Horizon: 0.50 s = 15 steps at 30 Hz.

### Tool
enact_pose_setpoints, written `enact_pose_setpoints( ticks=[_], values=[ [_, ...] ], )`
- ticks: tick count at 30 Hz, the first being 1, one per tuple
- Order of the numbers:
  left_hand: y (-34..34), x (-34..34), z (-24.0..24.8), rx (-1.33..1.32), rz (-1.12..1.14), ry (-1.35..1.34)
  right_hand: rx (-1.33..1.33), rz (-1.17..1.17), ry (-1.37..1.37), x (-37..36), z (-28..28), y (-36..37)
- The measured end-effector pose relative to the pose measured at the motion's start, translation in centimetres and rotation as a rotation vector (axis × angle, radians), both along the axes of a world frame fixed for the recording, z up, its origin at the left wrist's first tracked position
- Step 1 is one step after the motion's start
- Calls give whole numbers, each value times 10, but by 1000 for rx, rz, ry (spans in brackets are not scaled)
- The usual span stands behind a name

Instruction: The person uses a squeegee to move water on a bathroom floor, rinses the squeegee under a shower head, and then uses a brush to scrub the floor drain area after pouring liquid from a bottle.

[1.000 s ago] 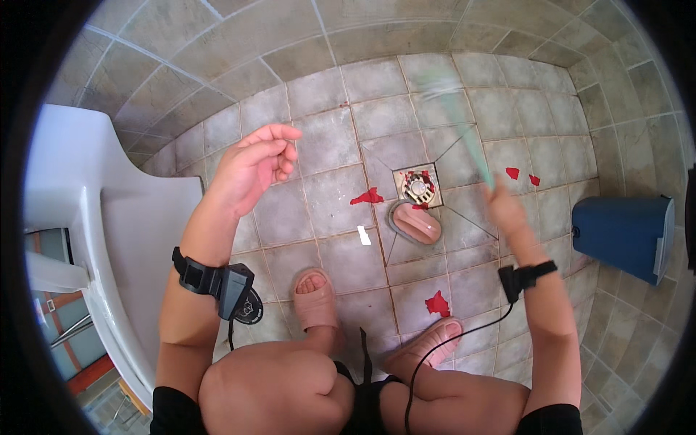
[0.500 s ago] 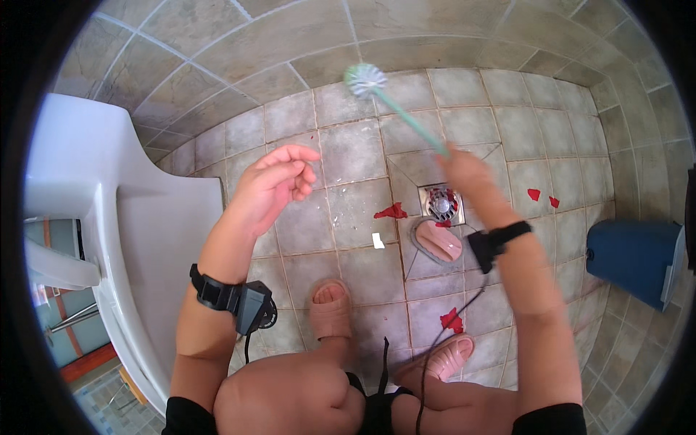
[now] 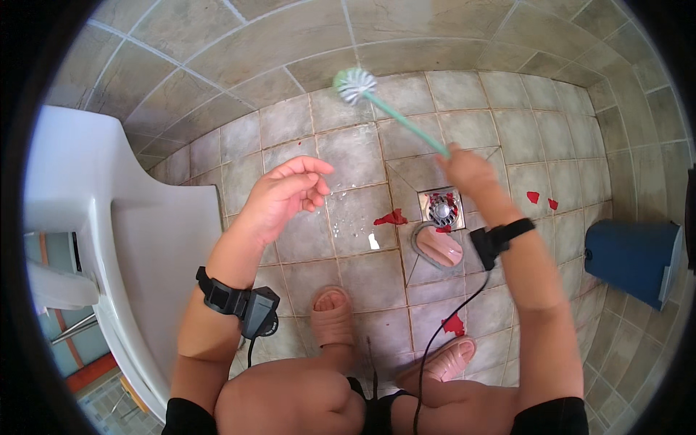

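My right hand [image 3: 470, 172] is closed around the light green handle of a toilet brush [image 3: 406, 119]. The brush tilts up to the far left, its round white-and-green bristle head near the foot of the back wall. My left hand [image 3: 283, 194] hovers over the floor with nothing in it, fingers loosely curled and slightly apart. Below my right hand lies a round metal floor drain [image 3: 442, 209] with red scraps in it. Beside the drain is an oval, glossy pink piece [image 3: 438, 246] with a grey rim, whose kind I cannot make out.
Red scraps [image 3: 391, 217] and a small white piece [image 3: 373, 241] lie on the wet tiled floor [image 3: 355, 279]. A blue bin [image 3: 631, 257] stands at the right wall. On the left is a white ceramic fixture [image 3: 163, 225]. A black cable [image 3: 442, 326] hangs from my right wrist.
The brush head has shifted slightly to the left, its handle still in my right hand. My left hand has moved a little to the right and nearer to me.
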<state>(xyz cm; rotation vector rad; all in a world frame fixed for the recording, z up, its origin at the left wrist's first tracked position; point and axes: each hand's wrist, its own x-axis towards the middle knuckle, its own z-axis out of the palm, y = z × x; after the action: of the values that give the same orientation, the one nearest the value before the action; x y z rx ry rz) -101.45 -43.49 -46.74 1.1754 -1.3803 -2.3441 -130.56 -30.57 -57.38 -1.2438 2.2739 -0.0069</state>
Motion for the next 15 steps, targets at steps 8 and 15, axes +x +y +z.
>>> enact_pose_setpoints(
  ticks=[8,15],
  values=[
    [13,18,-20,50,-53,-123,-22,-483,-54,-68,-9,96],
    [64,-35,-44,218,-299,-141,-151,-357,-973,101,42,9]
  ],
)
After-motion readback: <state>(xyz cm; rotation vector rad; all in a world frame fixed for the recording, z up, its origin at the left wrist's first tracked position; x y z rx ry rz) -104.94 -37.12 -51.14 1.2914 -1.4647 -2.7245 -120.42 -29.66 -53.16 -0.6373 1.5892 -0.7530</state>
